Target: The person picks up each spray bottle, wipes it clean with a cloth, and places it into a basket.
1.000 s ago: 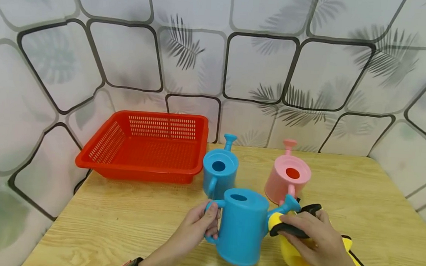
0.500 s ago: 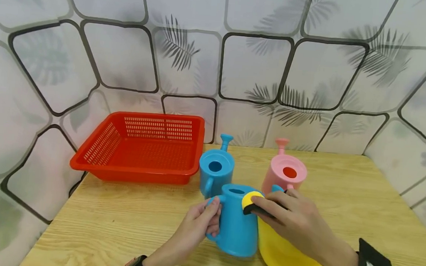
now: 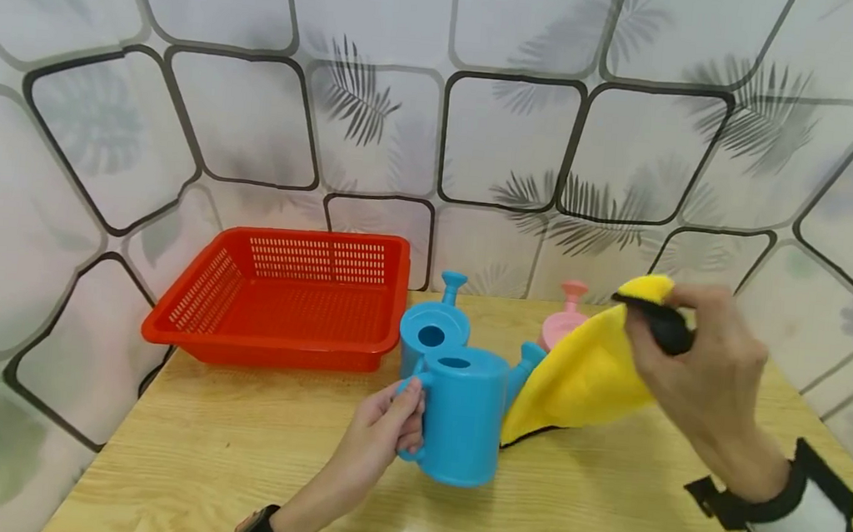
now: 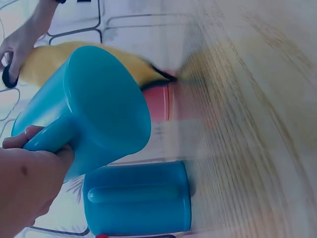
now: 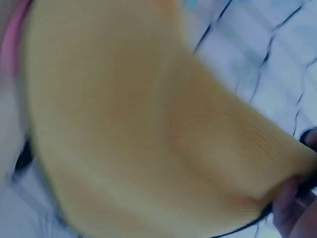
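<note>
My left hand (image 3: 387, 430) grips the handle of a blue watering can (image 3: 463, 419), holding it above the table. In the left wrist view the can's flat underside (image 4: 106, 99) shows. To the right, my right hand (image 3: 712, 364) is raised and pinches a yellow cloth with black edging (image 3: 591, 371) by one end. The cloth hangs down and left beside the can's spout, and I cannot tell whether they touch. Another blue watering can (image 3: 433, 321) stands behind the held one. A pink watering can (image 3: 560, 325) stands farther right, partly hidden by the cloth.
A red plastic basket (image 3: 277, 353) with slotted walls stands at the back left of the wooden table (image 3: 246, 452). A patterned curtain or wall covering (image 3: 512, 139) rises behind the table's far edge.
My right hand has swept from the held can's side up and to the right, lifting the cloth off the can. My left hand has shifted the can slightly left and up.
</note>
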